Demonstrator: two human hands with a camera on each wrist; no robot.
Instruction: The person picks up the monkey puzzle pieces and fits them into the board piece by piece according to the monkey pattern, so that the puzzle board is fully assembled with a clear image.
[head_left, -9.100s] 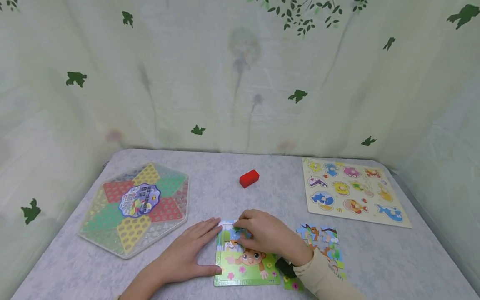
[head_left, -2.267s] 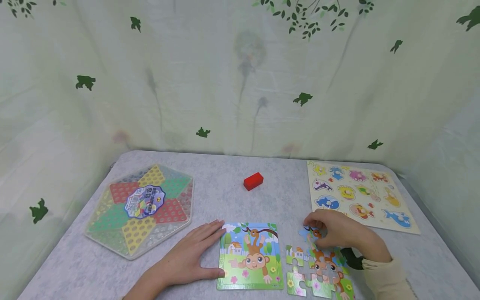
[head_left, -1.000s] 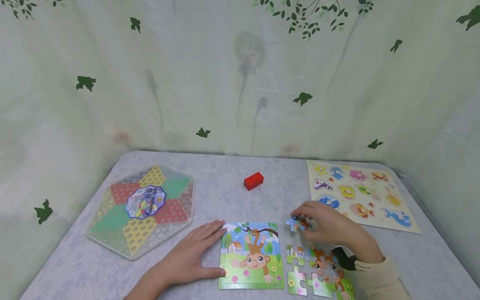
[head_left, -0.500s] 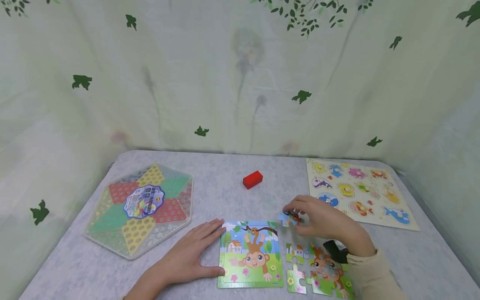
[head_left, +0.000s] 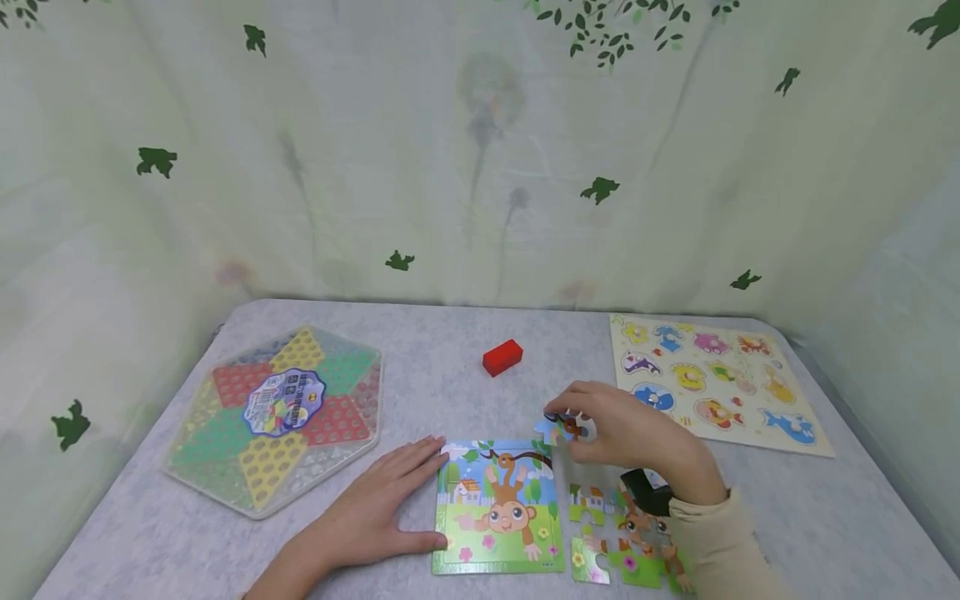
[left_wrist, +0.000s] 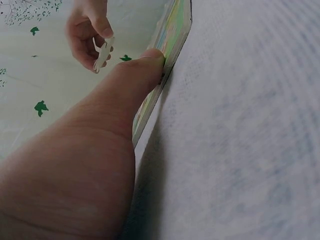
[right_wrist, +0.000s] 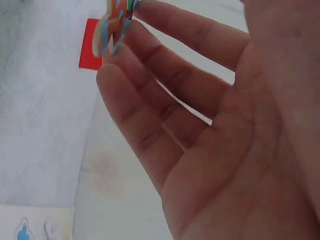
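Observation:
My left hand [head_left: 375, 504] lies at the left edge of a small puzzle board [head_left: 480, 546] with a monkey picture, fingers extended, fingertips and thumb touching it. In the left wrist view the thumb [left_wrist: 150, 57] presses on the board's edge. Held above the table, just past the board's upper right corner, is a jigsaw piece [head_left: 561, 427] with blue sky and brown branch. My right hand [head_left: 630, 429] pinches it between thumb and fingers. The right wrist view shows the piece [right_wrist: 117, 25] at the fingertips. Below the right hand, loose jigsaw pieces [head_left: 637, 567] lie right of the board, partly hidden by the wrist and sleeve.
A hexagonal Chinese checkers set [head_left: 273, 421] lies at the left. Toward the back middle is a red block [head_left: 502, 357]. An animal peg puzzle board [head_left: 720, 383] lies at the back right. A patterned curtain [head_left: 480, 167] hangs behind the table.
The right hand first worked over the board, then went to the loose pieces, picked up the sky-and-branch piece and carried it left toward the board. The left hand stayed at the board's edge.

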